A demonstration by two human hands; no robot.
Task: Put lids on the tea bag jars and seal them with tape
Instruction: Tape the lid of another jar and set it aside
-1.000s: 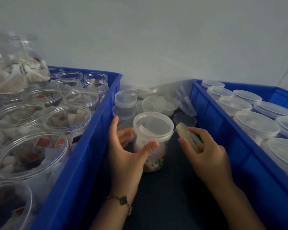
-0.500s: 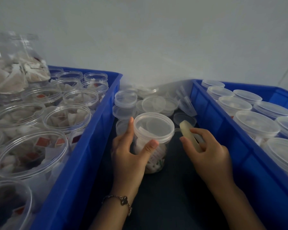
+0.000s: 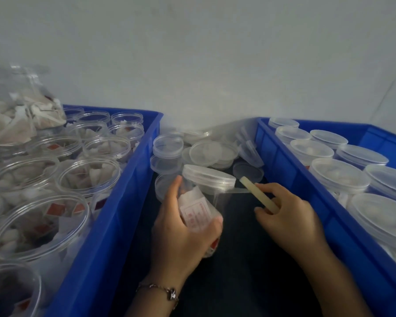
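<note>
Both hands (image 3: 181, 234) curled, gripping.

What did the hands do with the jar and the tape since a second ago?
The left hand closed round the jar, lifted it and tipped its lid away from the camera. The right hand pulled the tape roll away, so a strip now stretches from the jar. The bins, open jars and loose lids stayed put.
</note>
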